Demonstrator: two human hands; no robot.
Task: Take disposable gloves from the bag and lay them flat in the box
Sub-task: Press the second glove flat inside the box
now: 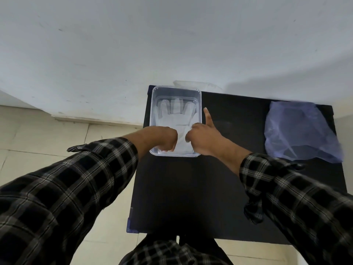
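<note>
Both hands are over the near end of the clear box (152, 111), which stands on the black counter (191, 188). A pale glove (172, 119) lies flat inside it, its fingers pointing away from the hands and its cuff end under them. The left hand (166, 139) is curled into a loose fist, knuckles up, with its fingertips down on the cuff near the box's near rim. The tips are hidden, so I cannot tell whether it pinches the film or only presses it. The right hand (202, 138), just beside the left, has its fingers curled against the glove's right edge and one digit sticking out straight, away from the person. Its own back hides the grip too, so I cannot tell if it has hold of the glove. The bluish see-through bag (298, 131) lies crumpled well to the right of the right hand, and its contents are hard to make out. Beyond the box something clear (191, 84) shows against the wall, too faint to name. Checked sleeves (76, 188) cover both forearms.
</note>
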